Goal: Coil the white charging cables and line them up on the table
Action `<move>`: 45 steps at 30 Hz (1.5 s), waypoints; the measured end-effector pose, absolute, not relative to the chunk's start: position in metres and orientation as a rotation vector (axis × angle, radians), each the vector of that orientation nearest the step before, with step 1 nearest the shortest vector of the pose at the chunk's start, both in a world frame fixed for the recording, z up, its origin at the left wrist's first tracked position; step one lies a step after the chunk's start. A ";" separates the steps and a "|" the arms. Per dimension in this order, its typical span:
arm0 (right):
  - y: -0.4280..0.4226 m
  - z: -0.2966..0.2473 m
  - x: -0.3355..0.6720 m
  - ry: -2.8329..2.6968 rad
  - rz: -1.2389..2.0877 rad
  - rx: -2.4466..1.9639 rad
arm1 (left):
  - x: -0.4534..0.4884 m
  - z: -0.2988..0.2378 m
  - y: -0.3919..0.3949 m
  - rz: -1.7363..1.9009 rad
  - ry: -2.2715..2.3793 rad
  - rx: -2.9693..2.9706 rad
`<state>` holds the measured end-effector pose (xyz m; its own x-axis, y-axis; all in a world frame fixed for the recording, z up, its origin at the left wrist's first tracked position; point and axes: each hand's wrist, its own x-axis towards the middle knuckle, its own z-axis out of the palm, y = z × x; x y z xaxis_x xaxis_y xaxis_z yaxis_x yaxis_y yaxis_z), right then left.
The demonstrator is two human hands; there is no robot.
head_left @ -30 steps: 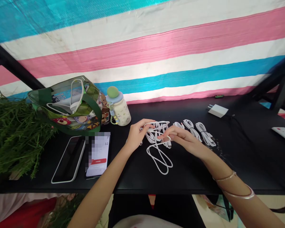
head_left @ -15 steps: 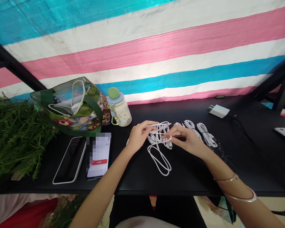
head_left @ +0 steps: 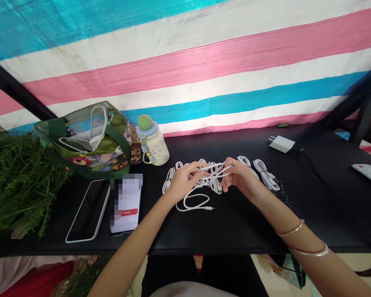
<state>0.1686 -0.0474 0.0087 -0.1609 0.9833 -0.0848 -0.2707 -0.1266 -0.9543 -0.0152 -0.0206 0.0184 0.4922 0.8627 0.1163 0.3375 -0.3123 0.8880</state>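
Between my two hands stretch several strands of a white charging cable [head_left: 198,205], whose loose end with a plug lies on the black table. My left hand [head_left: 185,179] pinches the strands on one side, thumb and fingers closed on them. On the other side my right hand [head_left: 239,179] has its curled fingers around the loops. Behind and beneath the strands lie more white cables, partly covered by my hands. One bundled cable [head_left: 168,181] shows left of my left hand. Two tied cable bundles, the outer one [head_left: 266,175] fully visible, lie right of my right hand.
Two phones, one dark [head_left: 89,210] and one lit [head_left: 128,206], lie at left. Behind them stand a green bag [head_left: 95,159] and a bottle [head_left: 157,148], beside a leafy plant [head_left: 18,185]. A white charger [head_left: 282,143] and a white device [head_left: 369,173] are at right.
The cable's long loop that hung toward the table's front is gathered up between my hands. A plug end now lies in front. My right hand has turned and curled around the strands.
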 end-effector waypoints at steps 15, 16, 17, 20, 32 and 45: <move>-0.058 0.028 0.181 -1.568 1.637 -0.773 | -0.019 0.024 -0.021 0.826 0.947 1.783; -0.058 0.028 0.181 -1.587 1.617 -0.781 | -0.019 0.024 -0.021 0.827 0.948 1.787; -0.058 0.029 0.180 -1.585 1.588 -0.797 | -0.019 0.025 -0.021 0.824 0.951 1.791; -0.056 0.027 0.176 -1.508 1.428 -0.886 | -0.018 0.025 -0.021 0.804 0.952 1.807; -0.050 0.019 0.169 -1.404 0.585 -1.244 | -0.016 0.023 -0.024 0.751 0.955 1.913; -0.048 0.010 0.167 -1.288 0.877 -1.220 | -0.013 0.020 -0.026 0.787 0.914 1.783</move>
